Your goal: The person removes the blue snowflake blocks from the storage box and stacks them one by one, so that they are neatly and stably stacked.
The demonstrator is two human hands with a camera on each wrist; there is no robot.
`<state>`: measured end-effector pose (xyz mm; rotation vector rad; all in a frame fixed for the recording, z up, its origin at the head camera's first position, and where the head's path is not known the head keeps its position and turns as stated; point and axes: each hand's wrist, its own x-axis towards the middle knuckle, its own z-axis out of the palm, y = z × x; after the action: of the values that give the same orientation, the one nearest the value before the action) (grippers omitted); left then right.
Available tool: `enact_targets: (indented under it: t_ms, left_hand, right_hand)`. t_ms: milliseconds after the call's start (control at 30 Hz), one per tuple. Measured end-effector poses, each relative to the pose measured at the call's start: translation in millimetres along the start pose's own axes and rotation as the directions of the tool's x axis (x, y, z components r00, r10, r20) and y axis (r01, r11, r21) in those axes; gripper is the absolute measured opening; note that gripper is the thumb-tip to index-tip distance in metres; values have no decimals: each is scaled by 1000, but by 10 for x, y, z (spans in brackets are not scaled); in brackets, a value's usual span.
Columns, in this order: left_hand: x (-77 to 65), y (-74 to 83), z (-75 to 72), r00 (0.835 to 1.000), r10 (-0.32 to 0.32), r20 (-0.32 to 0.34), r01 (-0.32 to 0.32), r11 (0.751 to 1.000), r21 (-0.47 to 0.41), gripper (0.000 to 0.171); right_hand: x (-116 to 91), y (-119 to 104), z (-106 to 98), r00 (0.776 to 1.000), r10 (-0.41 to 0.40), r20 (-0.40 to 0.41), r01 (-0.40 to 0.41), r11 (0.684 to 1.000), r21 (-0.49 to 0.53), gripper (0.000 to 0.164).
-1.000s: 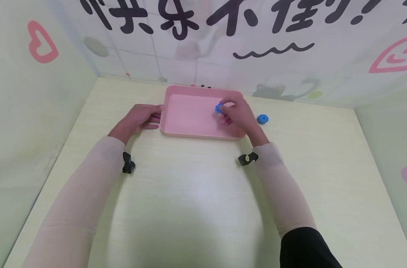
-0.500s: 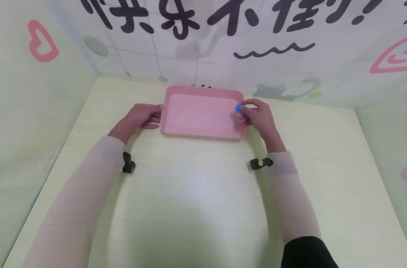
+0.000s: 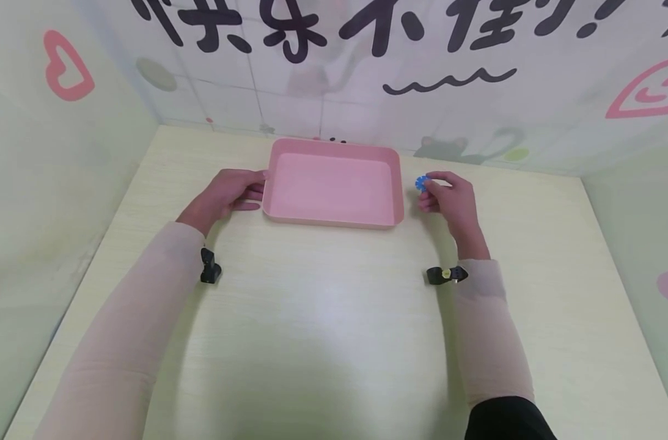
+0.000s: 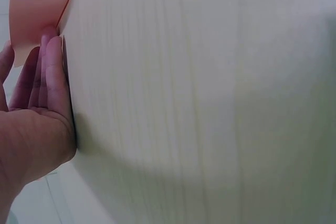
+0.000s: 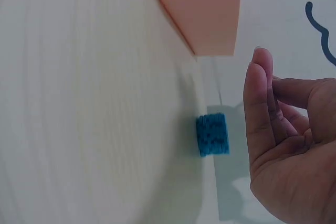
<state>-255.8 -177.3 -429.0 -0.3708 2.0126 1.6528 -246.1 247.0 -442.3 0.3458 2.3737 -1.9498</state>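
Observation:
In the head view my right hand [image 3: 453,198] pinches a blue notched disc [image 3: 422,183] between thumb and fingertips, just right of the pink tray [image 3: 334,222]. From the right wrist, that hand [image 5: 289,145] hides the disc. Beside it a short stack of blue notched discs [image 5: 212,135] stands on the table; the hand covers this stack in the head view. My left hand [image 3: 234,189] lies at the tray's left end, fingers fairly straight and touching its side. The left wrist view shows those fingers [image 4: 55,72] against the tray's wall [image 4: 39,3].
A pale wood-grain table [image 3: 311,318] carries the tray close to the back wall [image 3: 339,110]. Printed wall panels close in the left and right sides. Each sleeve has a black strap mount [image 3: 209,266] at the wrist.
My right hand has moved right with the blue disc, from over the tray to past its right end, and now covers the blue stack. My left hand and the tray have stayed put.

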Motion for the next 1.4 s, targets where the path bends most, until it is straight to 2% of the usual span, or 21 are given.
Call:
enact_targets:
  t_ms: [167, 267, 367, 767, 1100, 1400]
  left_hand:
    - [140, -100, -41, 1000, 7, 1, -7, 1000, -10, 50]
    - [246, -177, -73, 1000, 11, -11, -11, 1000, -14, 52]
    - [283, -204, -81, 1000, 16, -20, -17, 1000, -12, 54]
    - [283, -205, -81, 999, 12, -37, -13, 1000, -10, 54]
    - [148, -98, -47, 1000, 6, 0, -6, 1000, -12, 51]
    - [272, -199, -80, 999, 14, -29, -15, 1000, -19, 55]
  right_hand:
    - [-11, 40, -124, 1000, 22, -17, -21, 999, 34, 36]
    - [-1, 64, -176, 999, 36, -32, -35, 999, 23, 38]
    - [8, 82, -205, 997, 56, -48, -55, 998, 7, 39]
    - [21, 99, -204, 989, 132, -71, -137, 989, -64, 41]
    - [56, 130, -201, 985, 155, -80, -161, 984, -81, 40]
    - [60, 136, -202, 985, 157, -68, -162, 983, -89, 42]
